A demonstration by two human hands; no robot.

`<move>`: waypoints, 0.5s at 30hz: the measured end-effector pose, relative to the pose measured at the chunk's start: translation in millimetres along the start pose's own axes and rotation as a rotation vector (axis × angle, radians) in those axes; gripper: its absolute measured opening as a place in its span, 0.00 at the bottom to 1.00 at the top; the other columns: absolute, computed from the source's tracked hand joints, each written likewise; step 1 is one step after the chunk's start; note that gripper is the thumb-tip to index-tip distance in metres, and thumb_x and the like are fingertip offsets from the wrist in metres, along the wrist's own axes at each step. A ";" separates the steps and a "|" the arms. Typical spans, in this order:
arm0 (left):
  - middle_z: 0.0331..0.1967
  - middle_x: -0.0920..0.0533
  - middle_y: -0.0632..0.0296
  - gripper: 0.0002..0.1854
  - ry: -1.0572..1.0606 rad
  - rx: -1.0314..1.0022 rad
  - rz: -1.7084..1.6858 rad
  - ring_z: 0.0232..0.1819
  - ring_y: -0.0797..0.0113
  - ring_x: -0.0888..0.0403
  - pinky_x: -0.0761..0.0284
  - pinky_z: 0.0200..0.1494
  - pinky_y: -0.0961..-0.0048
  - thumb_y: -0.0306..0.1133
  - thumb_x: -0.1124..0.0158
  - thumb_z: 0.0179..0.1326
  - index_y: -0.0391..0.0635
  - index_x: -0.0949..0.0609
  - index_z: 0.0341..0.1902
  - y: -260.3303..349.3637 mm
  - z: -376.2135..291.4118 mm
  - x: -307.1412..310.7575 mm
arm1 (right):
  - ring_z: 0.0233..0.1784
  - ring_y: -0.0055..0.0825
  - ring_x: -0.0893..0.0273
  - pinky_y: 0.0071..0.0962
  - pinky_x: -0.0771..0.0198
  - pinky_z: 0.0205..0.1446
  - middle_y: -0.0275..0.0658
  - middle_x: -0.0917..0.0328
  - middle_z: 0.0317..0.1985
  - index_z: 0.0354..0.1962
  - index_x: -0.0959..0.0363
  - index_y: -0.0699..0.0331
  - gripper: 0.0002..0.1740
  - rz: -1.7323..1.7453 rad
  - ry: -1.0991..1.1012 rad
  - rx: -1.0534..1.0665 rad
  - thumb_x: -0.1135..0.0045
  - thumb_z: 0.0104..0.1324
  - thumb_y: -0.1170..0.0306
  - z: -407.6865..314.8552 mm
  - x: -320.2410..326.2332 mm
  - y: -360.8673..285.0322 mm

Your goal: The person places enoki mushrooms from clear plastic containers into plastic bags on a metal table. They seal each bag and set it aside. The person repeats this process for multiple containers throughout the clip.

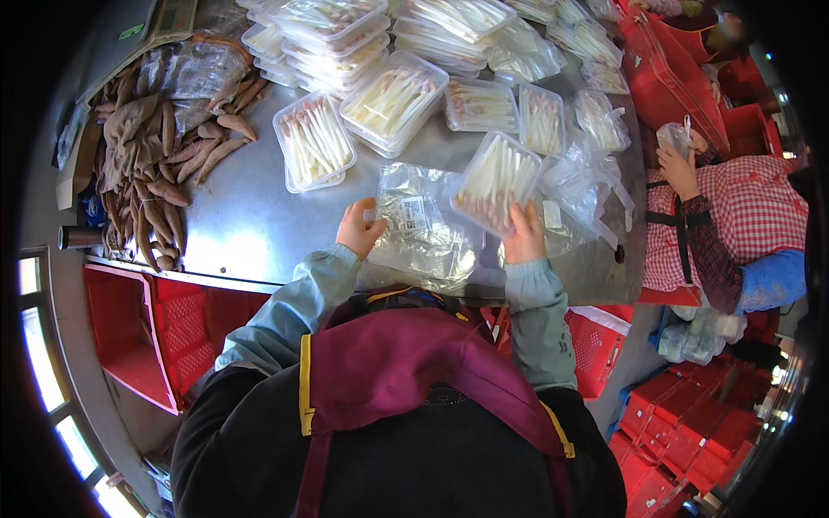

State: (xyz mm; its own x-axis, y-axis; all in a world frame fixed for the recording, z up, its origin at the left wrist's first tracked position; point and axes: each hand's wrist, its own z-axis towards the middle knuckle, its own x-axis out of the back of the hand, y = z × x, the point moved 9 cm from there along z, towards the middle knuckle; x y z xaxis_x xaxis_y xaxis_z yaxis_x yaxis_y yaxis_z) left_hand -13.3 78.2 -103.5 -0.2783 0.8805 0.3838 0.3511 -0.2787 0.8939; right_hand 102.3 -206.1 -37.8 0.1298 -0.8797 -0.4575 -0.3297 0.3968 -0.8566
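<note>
My right hand [525,234] grips the lower right edge of a clear plastic tray of white, pink-tipped stalks [497,180], tilted over the right part of a clear plastic bag. My left hand [359,226] is at the left edge of this clear plastic bag [421,220], thumb and fingers curled; it seems to pinch the bag's edge. The bag lies flat on the metal table and bears a printed label. Beyond it stand a filled tray [315,141] and a larger stack of filled trays [394,97]. Crumpled bags [583,188] lie right of the held tray.
Brown tubers [152,207] are heaped at the metal table's [259,239] left. Stacked trays [333,45] and bagged trays [602,120] stand farther back. Red plastic crates [184,324] sit below the near edge. A person in a checked apron [745,213] works at the right.
</note>
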 end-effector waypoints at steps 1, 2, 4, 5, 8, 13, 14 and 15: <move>0.43 0.24 0.50 0.27 0.018 -0.015 -0.014 0.41 0.60 0.22 0.25 0.41 0.71 0.33 0.37 0.49 0.39 0.31 0.54 -3.3 3.0 2.1 | 0.53 0.36 0.32 0.31 0.35 0.53 0.44 0.31 0.49 0.54 0.41 0.67 0.24 -0.261 0.131 0.073 0.49 0.62 0.67 2.1 8.4 0.5; 0.42 0.24 0.50 0.28 0.016 -0.016 -0.028 0.40 0.60 0.21 0.25 0.40 0.71 0.33 0.36 0.49 0.39 0.31 0.54 -5.3 4.7 1.6 | 0.54 0.37 0.33 0.32 0.35 0.54 0.45 0.32 0.50 0.53 0.40 0.67 0.25 -0.522 0.240 0.171 0.47 0.60 0.68 0.6 8.8 -0.6; 0.38 0.23 0.51 0.29 0.010 -0.042 0.005 0.32 0.63 0.21 0.25 0.34 0.71 0.31 0.36 0.49 0.38 0.33 0.55 -1.6 4.4 -1.4 | 0.54 0.40 0.34 0.35 0.37 0.54 0.47 0.34 0.52 0.52 0.39 0.67 0.26 -1.060 0.306 0.484 0.44 0.56 0.70 -18.0 -13.0 -14.7; 0.37 0.23 0.52 0.28 -0.059 0.014 -0.015 0.31 0.64 0.21 0.25 0.32 0.72 0.31 0.37 0.49 0.38 0.33 0.55 -3.8 2.9 -9.8 | 0.54 0.42 0.35 0.36 0.38 0.55 0.48 0.35 0.52 0.51 0.38 0.67 0.28 -1.331 0.238 0.697 0.42 0.53 0.72 -36.3 -40.3 -12.5; 0.34 0.24 0.55 0.26 -0.216 0.137 -0.099 0.26 0.71 0.23 0.25 0.26 0.75 0.28 0.41 0.52 0.37 0.33 0.55 -4.6 -7.8 -24.8 | 0.45 0.43 0.33 0.39 0.38 0.49 0.47 0.33 0.45 0.47 0.34 0.63 0.26 -1.204 -0.203 0.608 0.38 0.48 0.71 -42.8 -82.3 34.6; 0.32 0.23 0.58 0.18 -0.144 0.213 -0.341 0.25 0.73 0.24 0.27 0.26 0.78 0.28 0.46 0.57 0.36 0.30 0.51 3.1 -9.6 -8.1 | 0.36 0.40 0.31 0.33 0.36 0.41 0.44 0.31 0.30 0.36 0.28 0.65 0.11 -1.291 -0.179 0.324 0.46 0.54 0.73 -10.0 -48.2 71.5; 0.32 0.23 0.59 0.16 -0.099 0.230 -0.396 0.25 0.73 0.25 0.27 0.26 0.78 0.28 0.47 0.58 0.36 0.29 0.50 4.3 -9.4 0.1 | 0.33 0.39 0.31 0.33 0.36 0.37 0.43 0.32 0.27 0.31 0.29 0.65 0.07 -1.146 -0.160 0.355 0.46 0.55 0.71 -5.8 -39.2 71.5; 0.31 0.23 0.59 0.15 -0.102 0.199 -0.417 0.25 0.74 0.25 0.27 0.26 0.78 0.28 0.47 0.59 0.35 0.28 0.49 10.3 -9.6 5.1 | 0.30 0.39 0.32 0.32 0.37 0.34 0.42 0.33 0.24 0.26 0.29 0.65 0.06 -0.992 -0.129 0.382 0.47 0.55 0.70 -0.7 -27.7 70.0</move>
State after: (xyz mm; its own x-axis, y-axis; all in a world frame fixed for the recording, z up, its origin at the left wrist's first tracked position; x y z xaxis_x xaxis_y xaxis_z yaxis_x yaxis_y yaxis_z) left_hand -19.7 76.1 -90.1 -0.3465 0.9375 -0.0322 0.3952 0.1771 0.9013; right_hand 74.9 -154.1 -84.9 0.2844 -0.8287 0.4820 0.2890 -0.4053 -0.8673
